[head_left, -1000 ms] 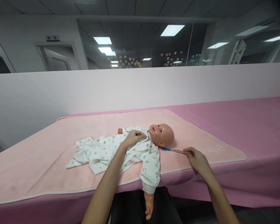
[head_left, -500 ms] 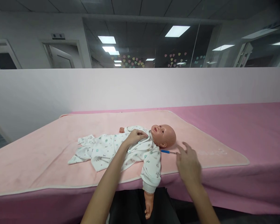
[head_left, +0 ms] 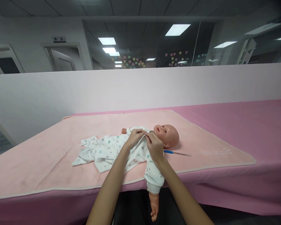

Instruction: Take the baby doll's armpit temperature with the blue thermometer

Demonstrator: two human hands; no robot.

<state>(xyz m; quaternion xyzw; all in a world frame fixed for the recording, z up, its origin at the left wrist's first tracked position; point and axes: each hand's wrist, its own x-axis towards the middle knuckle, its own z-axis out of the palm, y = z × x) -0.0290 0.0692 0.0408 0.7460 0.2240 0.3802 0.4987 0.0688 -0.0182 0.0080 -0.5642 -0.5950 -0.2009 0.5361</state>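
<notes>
A baby doll (head_left: 166, 134) lies on its back with its head to the right, dressed in a white printed top (head_left: 134, 161) and matching pants (head_left: 105, 150). My left hand (head_left: 135, 137) rests on the doll's chest, its fingers pinched at the top's front edge near the neck. Facing it, my right hand (head_left: 154, 146) also pinches that edge, which is lifted slightly between the hands. My fingers hide the fastening there. Beside the doll's head lies a thin clear stick with a blue end (head_left: 178, 153), which looks like a thermometer.
A peach blanket (head_left: 49, 156) lies under the doll on a pink table cover (head_left: 267, 134). One doll arm (head_left: 154, 203) hangs over the table's front edge, above my lap. A low white partition (head_left: 140, 89) stands behind, with windows above it.
My right hand has moved left from beside the thin stick to the doll's chest and now grips the top's edge. My left hand has stayed there. The whole stick now shows.
</notes>
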